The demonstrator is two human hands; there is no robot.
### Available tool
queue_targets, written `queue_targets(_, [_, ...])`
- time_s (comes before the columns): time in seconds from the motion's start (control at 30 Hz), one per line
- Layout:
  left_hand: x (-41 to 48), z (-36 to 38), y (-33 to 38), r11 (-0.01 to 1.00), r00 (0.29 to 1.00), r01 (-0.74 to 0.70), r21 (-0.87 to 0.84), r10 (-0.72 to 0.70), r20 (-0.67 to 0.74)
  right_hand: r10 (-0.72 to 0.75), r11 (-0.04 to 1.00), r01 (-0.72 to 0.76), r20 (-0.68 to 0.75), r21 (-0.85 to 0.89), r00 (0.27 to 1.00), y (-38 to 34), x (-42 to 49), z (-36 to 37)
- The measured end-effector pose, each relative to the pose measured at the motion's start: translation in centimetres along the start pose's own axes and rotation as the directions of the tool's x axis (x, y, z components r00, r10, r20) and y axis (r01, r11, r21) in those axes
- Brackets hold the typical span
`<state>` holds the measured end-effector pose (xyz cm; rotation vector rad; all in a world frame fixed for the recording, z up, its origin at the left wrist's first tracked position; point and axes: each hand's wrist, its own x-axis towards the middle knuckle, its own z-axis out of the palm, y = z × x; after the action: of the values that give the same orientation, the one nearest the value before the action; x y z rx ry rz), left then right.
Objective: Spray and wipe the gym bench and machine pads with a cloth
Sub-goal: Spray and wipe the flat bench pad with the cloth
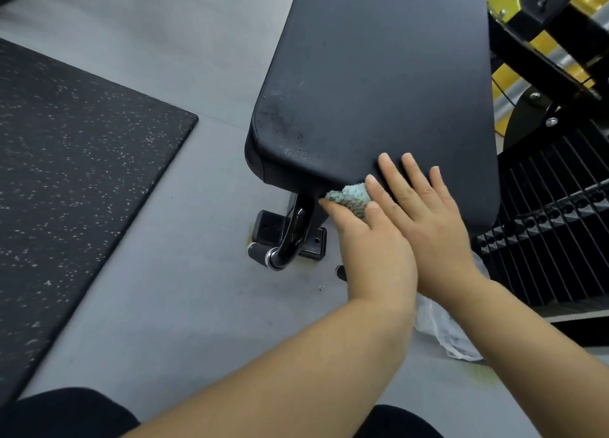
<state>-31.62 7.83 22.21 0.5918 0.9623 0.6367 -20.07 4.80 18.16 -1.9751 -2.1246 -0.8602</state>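
My right hand [428, 216] spread on the black vinyl bench pad [379, 75], my left hand [372, 246] just pinches the bunched teal cloth [351, 200], risking a drop.

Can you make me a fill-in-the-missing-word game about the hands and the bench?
1. The left hand grips a small teal ____.
2. The right hand lies flat on the bench pad, whose colour is ____.
3. The speckled mat lies on the grey ____.
Missing words: cloth; black; floor.
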Motion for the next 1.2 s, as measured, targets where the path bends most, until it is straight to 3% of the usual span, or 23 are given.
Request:
queue_targets(0.13, [1.5,-0.5,0.1,0.994,0.988,-0.071,-0.082,0.059,-0.142,-0.002,1.0,0.005,-0.147,0.02,0.989,-2.1,1.4,1.3])
queue_targets(0.3, [3.1,-4.7,2.7,0.963,0.913,-0.265,-0.049,0.234,-0.333,-0.089,0.996,0.084,-0.189,-0.035,0.978,-6.5,6.2,2.5])
queue_targets(0.43, [4.4,-6.2,3.5,0.944,0.888,-0.281,-0.173,0.187,-0.42,-0.097,0.99,0.103,-0.068,0.1,0.993,-8.0,8.1,1.7])
queue_targets(0.57, [3.5,-5.8,2.4,0.935,0.853,-0.328,-0.139,0.23,-0.468,-0.064,0.836,-0.069,0.221,0.545,0.973,-4.6,6.8,-2.1])
queue_targets(0.7, [4.4,-6.0,2.5,0.931,0.823,-0.345,-0.118,0.24,-0.514,0.077,0.848,-0.174,0.208,0.501,0.975,-1.7,7.6,-2.4])
queue_targets(0.87, [7.1,-7.4,4.2,0.931,0.777,-0.363,-0.038,0.28,-0.564,0.126,0.888,-0.192,0.18,0.418,0.976,-0.9,8.9,-0.7])
queue_targets(1.0, [9.5,-8.2,6.7,0.907,0.763,-0.409,0.098,0.399,-0.509,0.142,0.896,-0.195,0.157,0.398,0.977,-1.2,8.8,-0.3])
queue_targets(1.13, [9.5,-8.6,8.2,0.845,0.796,-0.451,0.288,0.527,-0.299,0.158,0.904,-0.195,0.126,0.381,0.979,-1.3,9.3,-0.4])
queue_targets(1.2, [8.1,-8.5,6.9,0.85,0.842,-0.445,0.281,0.504,-0.193,0.118,0.927,-0.149,0.109,0.345,0.987,-0.9,10.3,-0.7])
